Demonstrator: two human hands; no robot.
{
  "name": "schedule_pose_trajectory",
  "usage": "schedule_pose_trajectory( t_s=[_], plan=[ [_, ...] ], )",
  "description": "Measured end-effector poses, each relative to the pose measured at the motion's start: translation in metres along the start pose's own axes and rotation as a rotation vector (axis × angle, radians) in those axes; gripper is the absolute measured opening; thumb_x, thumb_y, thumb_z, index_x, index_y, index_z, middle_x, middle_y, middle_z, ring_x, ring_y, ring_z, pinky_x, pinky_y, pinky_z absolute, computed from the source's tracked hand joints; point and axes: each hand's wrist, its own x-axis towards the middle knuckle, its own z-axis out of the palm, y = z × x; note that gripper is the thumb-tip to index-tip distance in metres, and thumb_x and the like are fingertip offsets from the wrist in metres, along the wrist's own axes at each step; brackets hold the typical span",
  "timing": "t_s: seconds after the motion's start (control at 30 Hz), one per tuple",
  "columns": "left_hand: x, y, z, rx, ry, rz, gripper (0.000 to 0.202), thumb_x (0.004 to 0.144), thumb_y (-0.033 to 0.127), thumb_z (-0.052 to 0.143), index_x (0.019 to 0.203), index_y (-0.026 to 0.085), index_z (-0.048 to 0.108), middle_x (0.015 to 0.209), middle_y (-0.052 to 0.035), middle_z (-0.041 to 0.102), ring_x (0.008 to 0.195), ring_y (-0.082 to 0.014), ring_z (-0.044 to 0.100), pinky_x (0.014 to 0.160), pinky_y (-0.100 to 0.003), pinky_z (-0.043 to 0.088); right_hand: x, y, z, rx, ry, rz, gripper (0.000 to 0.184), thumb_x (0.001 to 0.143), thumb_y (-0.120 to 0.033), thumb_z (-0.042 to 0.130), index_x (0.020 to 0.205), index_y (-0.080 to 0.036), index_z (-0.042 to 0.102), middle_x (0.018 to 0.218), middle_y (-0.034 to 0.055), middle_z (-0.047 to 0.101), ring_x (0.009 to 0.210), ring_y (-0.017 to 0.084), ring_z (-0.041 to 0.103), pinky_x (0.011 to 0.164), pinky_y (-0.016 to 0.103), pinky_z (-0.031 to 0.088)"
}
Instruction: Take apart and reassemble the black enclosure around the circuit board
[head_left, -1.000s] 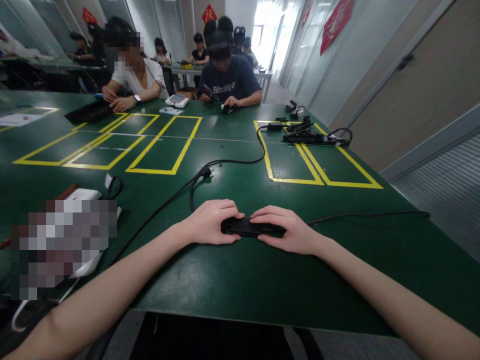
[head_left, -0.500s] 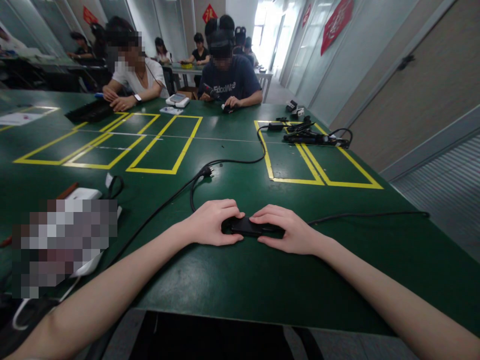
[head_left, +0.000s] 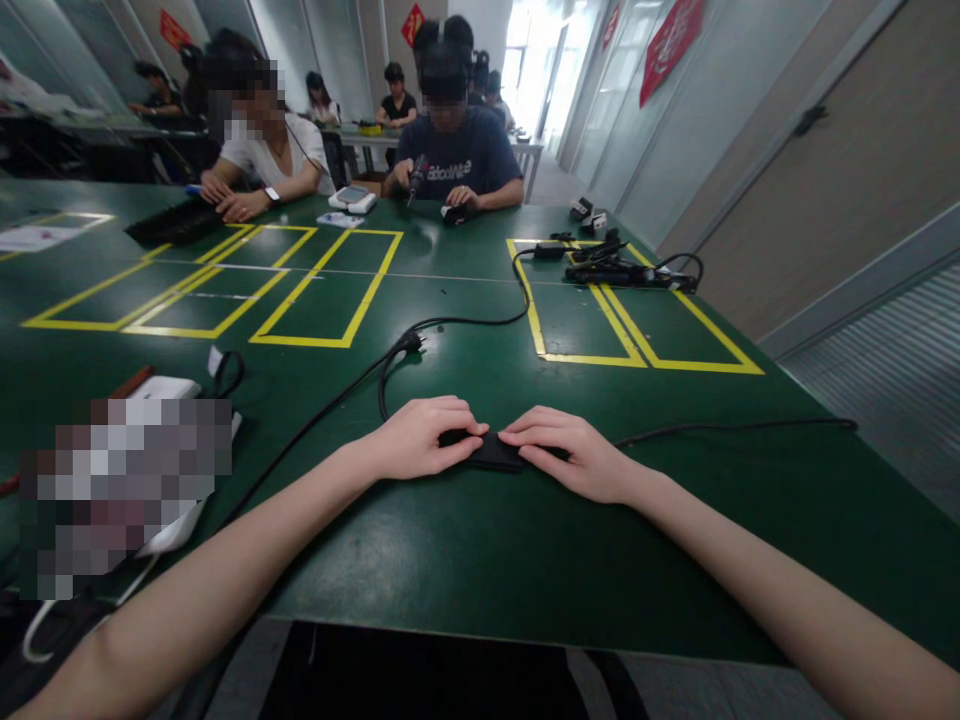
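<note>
Between my hands lies a small black power adapter (head_left: 493, 455), flat on the green table (head_left: 420, 560). My left hand (head_left: 420, 440) pinches its left end with fingers and thumb. On the opposite end, the fingertips and thumb of my right hand (head_left: 574, 450) are closed together, covering that side. A black cord (head_left: 712, 430) runs from beside my right hand toward the right table edge. Another black cable (head_left: 383, 385) loops up from behind my left hand to a plug (head_left: 411, 342) lying on the table.
Yellow tape frames (head_left: 300, 342) mark the table beyond my hands. Bundled black adapters and cords (head_left: 615, 268) lie at the far right. A partly blurred white item (head_left: 176, 388) sits at left. Across the table, one person (head_left: 457, 150) holds a drill-like tool; another person (head_left: 277, 150) handles a black tray (head_left: 169, 222).
My fingers have drawn in: both thumbs moved up closer to the adapter's near edge. The adapter stays about where it was. Across the table, the person's tool has tilted downward.
</note>
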Motion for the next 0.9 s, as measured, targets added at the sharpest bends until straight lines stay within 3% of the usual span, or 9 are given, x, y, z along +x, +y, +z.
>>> schedule_pose_trajectory(
  t_s=[0.73, 0.9],
  plan=[
    [0.0016, 0.0017, 0.0034, 0.080, -0.031, -0.008, 0.019, 0.103, 0.029, 0.053, 0.100, 0.018, 0.068, 0.092, -0.0033, 0.068, 0.085, -0.0172, 0.064, 0.077, -0.028, 0.049, 0.0021, 0.0020, 0.0049, -0.060, 0.031, -0.049, 0.020, 0.106, -0.027, 0.059, 0.111, -0.019, 0.076, 0.104, 0.0108, 0.077, 0.094, 0.021, 0.074, 0.083, 0.038, 0.063],
    [0.0001, 0.0045, 0.0050, 0.143, -0.044, 0.027, 0.021, 0.104, 0.026, 0.046, 0.102, 0.019, 0.065, 0.090, -0.0043, 0.067, 0.084, -0.0188, 0.063, 0.081, -0.030, 0.049, 0.0034, 0.0015, 0.0036, -0.079, 0.019, -0.059, 0.019, 0.105, -0.026, 0.059, 0.111, -0.020, 0.075, 0.104, 0.0108, 0.077, 0.094, 0.021, 0.073, 0.083, 0.038, 0.062]
  ],
)
